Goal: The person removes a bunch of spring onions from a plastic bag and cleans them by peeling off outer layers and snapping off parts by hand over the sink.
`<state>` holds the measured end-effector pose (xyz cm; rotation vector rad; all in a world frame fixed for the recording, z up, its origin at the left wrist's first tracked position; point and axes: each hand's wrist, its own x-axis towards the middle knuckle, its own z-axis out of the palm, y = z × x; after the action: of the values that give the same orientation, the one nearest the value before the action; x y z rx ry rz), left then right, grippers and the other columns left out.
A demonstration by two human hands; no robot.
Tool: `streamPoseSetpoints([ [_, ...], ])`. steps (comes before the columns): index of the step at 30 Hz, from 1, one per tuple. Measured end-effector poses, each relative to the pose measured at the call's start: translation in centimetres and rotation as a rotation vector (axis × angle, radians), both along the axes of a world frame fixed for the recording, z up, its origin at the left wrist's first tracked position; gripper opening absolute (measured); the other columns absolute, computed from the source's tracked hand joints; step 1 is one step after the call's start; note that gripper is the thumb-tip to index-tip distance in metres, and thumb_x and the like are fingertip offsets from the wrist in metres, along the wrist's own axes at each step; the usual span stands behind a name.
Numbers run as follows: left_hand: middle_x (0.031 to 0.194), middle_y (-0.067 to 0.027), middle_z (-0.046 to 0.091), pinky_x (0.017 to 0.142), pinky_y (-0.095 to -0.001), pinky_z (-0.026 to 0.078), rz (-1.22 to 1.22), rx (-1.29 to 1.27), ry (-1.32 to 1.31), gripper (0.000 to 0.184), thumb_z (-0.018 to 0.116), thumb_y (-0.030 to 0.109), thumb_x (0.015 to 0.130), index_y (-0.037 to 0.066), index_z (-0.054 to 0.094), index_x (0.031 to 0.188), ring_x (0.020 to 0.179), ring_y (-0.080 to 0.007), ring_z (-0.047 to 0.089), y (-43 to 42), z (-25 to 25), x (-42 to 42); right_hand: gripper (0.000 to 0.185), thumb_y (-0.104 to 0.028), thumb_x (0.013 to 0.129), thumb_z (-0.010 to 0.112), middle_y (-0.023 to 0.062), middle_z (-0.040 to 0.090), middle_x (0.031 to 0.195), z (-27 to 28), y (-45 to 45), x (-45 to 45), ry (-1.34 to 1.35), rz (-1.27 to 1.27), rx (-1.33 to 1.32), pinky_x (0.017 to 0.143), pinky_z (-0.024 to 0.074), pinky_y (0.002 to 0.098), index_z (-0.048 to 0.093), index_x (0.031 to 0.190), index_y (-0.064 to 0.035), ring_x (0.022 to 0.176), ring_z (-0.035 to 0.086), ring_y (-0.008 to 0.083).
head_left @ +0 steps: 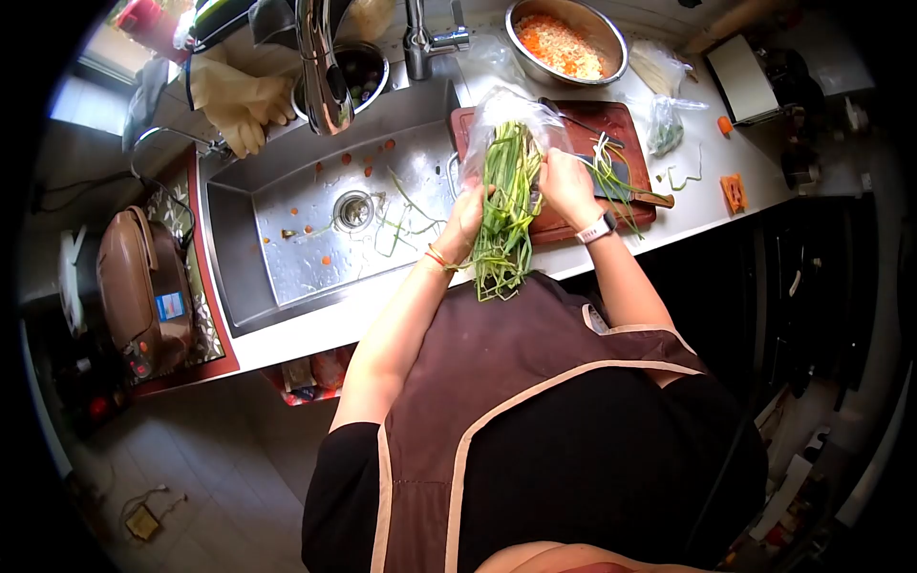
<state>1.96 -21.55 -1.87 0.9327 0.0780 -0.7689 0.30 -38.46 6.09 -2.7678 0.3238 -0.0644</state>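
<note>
A long bunch of green stalks point(509, 205) lies partly inside a clear plastic bag point(506, 107), over the left part of a red-brown cutting board point(630, 124). On the left side of the bunch, my left hand point(465, 218) is closed around the bag and stalks. My right hand point(565, 187) pinches the bag's edge on the other side. Just right of that hand, a knife with a wooden handle point(653, 198) rests on the board, its blade partly under some loose green stalks point(606, 172).
The steel sink point(306, 253) at left holds vegetable scraps under a faucet point(325, 76). A metal bowl of chopped orange and pale food point(564, 48) stands behind the board. Rubber gloves point(239, 95) hang at the back left. A small bag point(665, 129) and orange pieces point(734, 193) lie at right.
</note>
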Motion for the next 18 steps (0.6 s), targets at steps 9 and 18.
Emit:
streamPoseSetpoints([
  [9, 0.092, -0.0065, 0.063, 0.070, -0.0240, 0.050, -0.024, -0.042, -0.016, 0.026, 0.042, 0.008, 0.087, -0.001, 0.052, 0.109, 0.076, -0.0123, 0.061, 0.1, 1.5, 0.4, 0.046, -0.043, 0.078, 0.061, 0.0182, 0.064, 0.072, -2.8, 0.1, -0.2, -0.218, -0.238, 0.031, 0.066, 0.0479, 0.0370, 0.066, 0.079, 0.0028, 0.071, 0.063, 0.0313],
  [18, 0.103, -0.0061, 0.061, 0.084, -0.0248, 0.044, -0.012, 0.054, -0.055, 0.031, 0.049, 0.021, 0.092, 0.000, 0.054, 0.113, 0.093, -0.0112, 0.057, 0.7, 2.4, 0.6, 0.019, -0.018, 0.076, 0.061, -0.0014, 0.055, 0.058, -3.3, -0.6, 2.9, 0.017, -0.193, 0.620, 0.046, 0.0362, 0.0234, 0.059, 0.062, -0.0036, 0.050, 0.045, 0.0046],
])
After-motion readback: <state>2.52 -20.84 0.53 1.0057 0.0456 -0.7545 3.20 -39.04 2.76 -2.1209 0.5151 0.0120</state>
